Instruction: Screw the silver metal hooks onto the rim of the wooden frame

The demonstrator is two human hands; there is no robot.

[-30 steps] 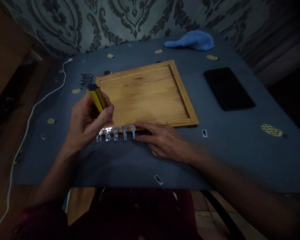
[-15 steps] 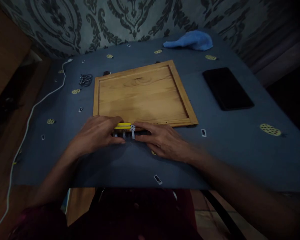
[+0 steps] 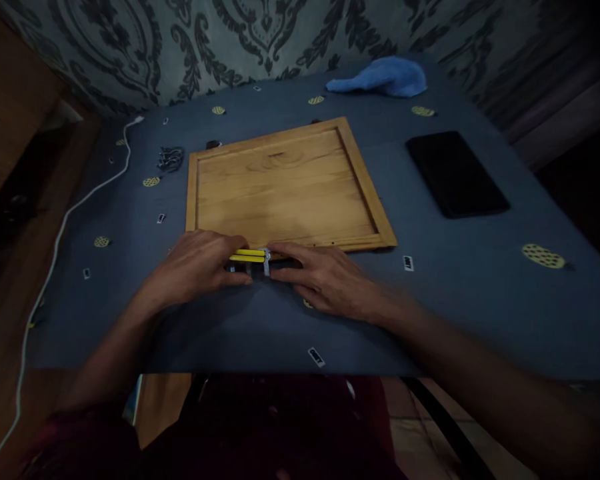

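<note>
A tool with two yellow handles and a silver jointed head, looking like small pliers (image 3: 250,255), lies across the near edge of a framed wooden panel (image 3: 285,193). My left hand (image 3: 195,267) is closed round the handle end, thumb below and fingers above. From the other side, my right hand (image 3: 325,277) is closed at the silver head, its index finger above and thumb below; what lies between them is dark and partly hidden. Small silver metal pieces (image 3: 267,268) show under the handles, between the two thumbs.
Several dark metal hooks or clips (image 3: 171,159) lie left of the panel. A black tablet-like slab (image 3: 457,173) rests to the right, and a blue cloth (image 3: 385,78) at the back. A white cable (image 3: 65,220) runs down the left side of the blue-grey tablecloth (image 3: 460,287).
The yellow handles have shifted slightly right and their far ends tilt a little. Both hands stay almost in place at the panel's near edge.
</note>
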